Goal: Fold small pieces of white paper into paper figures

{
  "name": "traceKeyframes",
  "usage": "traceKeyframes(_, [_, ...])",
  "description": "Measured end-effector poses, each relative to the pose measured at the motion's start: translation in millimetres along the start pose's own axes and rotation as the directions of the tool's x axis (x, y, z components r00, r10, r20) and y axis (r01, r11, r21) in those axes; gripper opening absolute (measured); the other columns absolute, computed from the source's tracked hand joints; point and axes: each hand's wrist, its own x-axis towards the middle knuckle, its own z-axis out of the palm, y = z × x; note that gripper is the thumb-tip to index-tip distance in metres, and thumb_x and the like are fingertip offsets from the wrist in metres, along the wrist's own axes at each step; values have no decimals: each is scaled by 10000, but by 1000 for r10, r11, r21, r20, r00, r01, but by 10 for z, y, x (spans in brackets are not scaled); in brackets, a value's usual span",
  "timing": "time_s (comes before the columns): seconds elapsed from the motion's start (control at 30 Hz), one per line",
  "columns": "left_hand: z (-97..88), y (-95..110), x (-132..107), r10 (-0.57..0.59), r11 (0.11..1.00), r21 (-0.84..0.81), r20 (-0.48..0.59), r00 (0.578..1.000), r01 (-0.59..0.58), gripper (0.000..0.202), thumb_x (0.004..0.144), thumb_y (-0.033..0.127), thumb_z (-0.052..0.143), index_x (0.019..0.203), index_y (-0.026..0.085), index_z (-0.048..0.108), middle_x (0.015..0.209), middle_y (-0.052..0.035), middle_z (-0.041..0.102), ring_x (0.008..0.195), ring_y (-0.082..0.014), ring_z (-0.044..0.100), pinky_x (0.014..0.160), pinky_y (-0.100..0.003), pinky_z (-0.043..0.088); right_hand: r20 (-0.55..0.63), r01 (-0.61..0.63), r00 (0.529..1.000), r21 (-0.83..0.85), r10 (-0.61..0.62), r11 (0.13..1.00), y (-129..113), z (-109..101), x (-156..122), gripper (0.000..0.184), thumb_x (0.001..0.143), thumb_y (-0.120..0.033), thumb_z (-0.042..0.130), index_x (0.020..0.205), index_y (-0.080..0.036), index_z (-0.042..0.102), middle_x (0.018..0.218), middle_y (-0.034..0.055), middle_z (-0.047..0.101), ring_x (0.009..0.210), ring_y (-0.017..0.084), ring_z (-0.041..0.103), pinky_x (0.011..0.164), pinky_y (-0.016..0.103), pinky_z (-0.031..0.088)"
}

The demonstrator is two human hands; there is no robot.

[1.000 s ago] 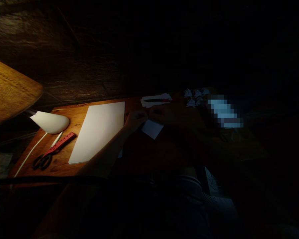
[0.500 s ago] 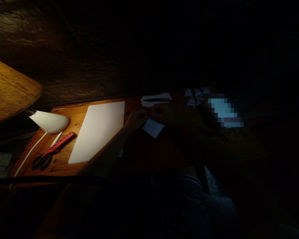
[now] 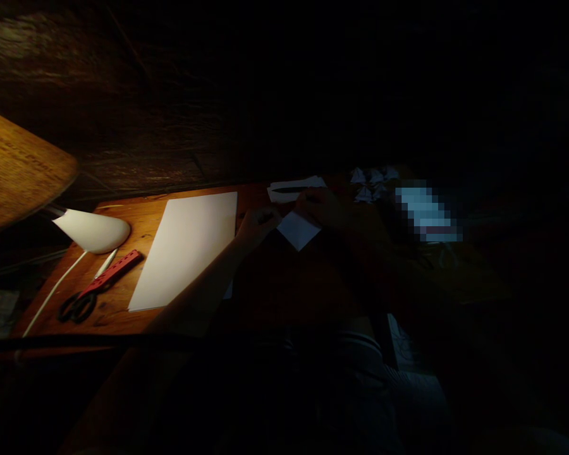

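Observation:
A small white piece of paper point(image 3: 298, 231), its lower end pointed, is held between my two hands over the dim middle of the table. My left hand point(image 3: 258, 224) pinches its left corner, fingers closed. On the upper right side, my right hand point(image 3: 320, 205) closes on the paper; shadow hides most of its fingers. Just behind the hands lie white paper pieces point(image 3: 277, 194) with a dark-bladed knife point(image 3: 291, 189) on top. Several small folded paper shapes point(image 3: 363, 193) stand at the back right.
White sheets point(image 3: 189, 246) lie left of my forearm on the wooden table point(image 3: 118, 316). Further left are scissors point(image 3: 78, 308) with a red cover point(image 3: 111, 273), a white pen-like stick point(image 3: 105, 264) and a white lamp point(image 3: 95, 232) with its cord. A lit, pixelated screen point(image 3: 429, 212) is at right.
The paper has shifted slightly up and right, and more of its face shows. My right hand has moved up and right, now covering the knife's red handle.

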Motion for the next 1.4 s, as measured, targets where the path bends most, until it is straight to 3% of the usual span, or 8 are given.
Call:
traceKeyframes(0.47, [-10,17,-6,20,999,28,-1,1000,-20,229,772,354,682,642,198,578,624,22,552,624,-127,487,619,-264,384,7,-8,1000,46,8,999,64,14,17,174,820,-290,659,701,-200,570,582,-41,499,542,98,410,503,232,290])
traceKeyframes(0.77, [-13,-2,-4,20,998,56,5,1000,-21,244,841,290,661,635,191,574,599,42,519,585,-111,473,613,-254,381,-10,-38,999,82,39,996,64,-1,21,168,790,-301,667,685,-194,590,593,-38,514,544,101,429,512,241,297])
traceKeyframes(1.17, [-9,-75,17,-14,997,68,-78,997,19,282,873,361,677,661,197,591,626,27,538,617,-123,478,618,-263,373,-53,-27,998,53,30,998,113,-42,67,179,794,-288,716,682,-193,614,653,-9,576,627,128,506,559,246,374])
traceKeyframes(1.4, [-16,-50,8,-4,999,51,-102,995,9,264,844,391,685,681,202,599,646,23,516,634,-134,459,592,-256,339,-68,-72,995,88,78,994,96,-41,54,159,773,-303,699,687,-189,629,673,-15,565,662,132,498,593,254,358])
